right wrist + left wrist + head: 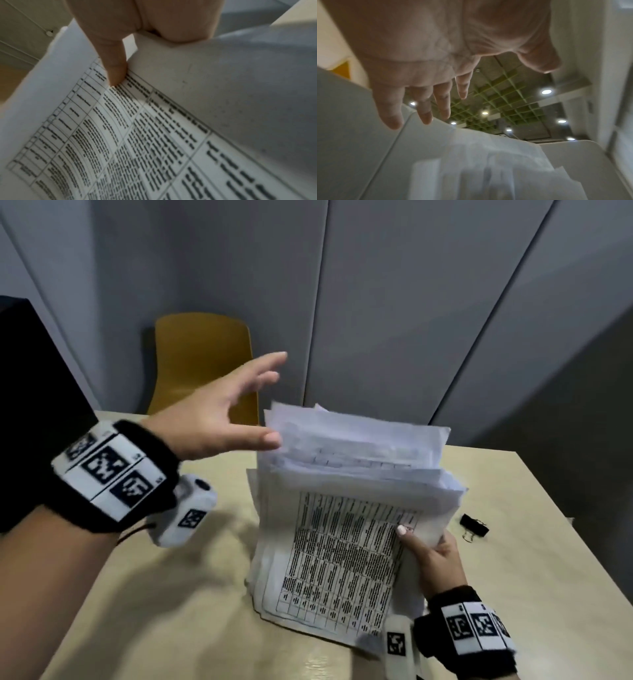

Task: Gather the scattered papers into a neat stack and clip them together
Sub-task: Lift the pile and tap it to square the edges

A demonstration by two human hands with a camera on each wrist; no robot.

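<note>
A stack of white papers (342,542) with a printed table on the front sheet stands tilted on its lower edge on the beige table (171,611). My right hand (428,549) grips its right edge, thumb on the printed side, as the right wrist view shows on the papers (154,135) under my right hand (130,56). My left hand (239,405) hovers open with fingers spread just left of the stack's ragged top edge, the thumb near the sheets. The left wrist view shows my left hand (453,88) above the paper tops (488,169). A black binder clip (474,525) lies on the table right of the stack.
A mustard-yellow chair (202,361) stands behind the table's far edge. Grey wall panels (411,302) close the back. A black object (30,371) fills the left edge. The table's right edge (575,542) runs close to the clip.
</note>
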